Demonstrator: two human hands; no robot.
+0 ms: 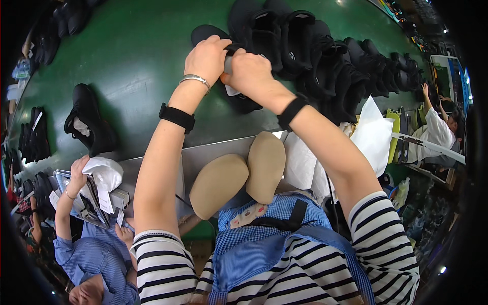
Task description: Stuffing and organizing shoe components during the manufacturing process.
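A black lace-up shoe [208, 33] lies on the green table with its toe pointing away, mostly covered by my hands. My left hand [205, 62] curls its fingers over the shoe's upper, near the opening. Beside it, my right hand [248, 71] is closed at the shoe's opening, its fingertips hidden. A small grey and orange piece shows between the hands; its kind cannot be made out. Nearer to me, two beige insoles [218, 186] rest side by side at the table's metal edge.
Rows of black shoes [297, 48] stand at the right. White paper sheets [373, 134] lie along the near edge. A single black shoe [86, 120] sits to the left, near a co-worker's hand [78, 175] by white tissue. Another person [434, 124] works at the far right.
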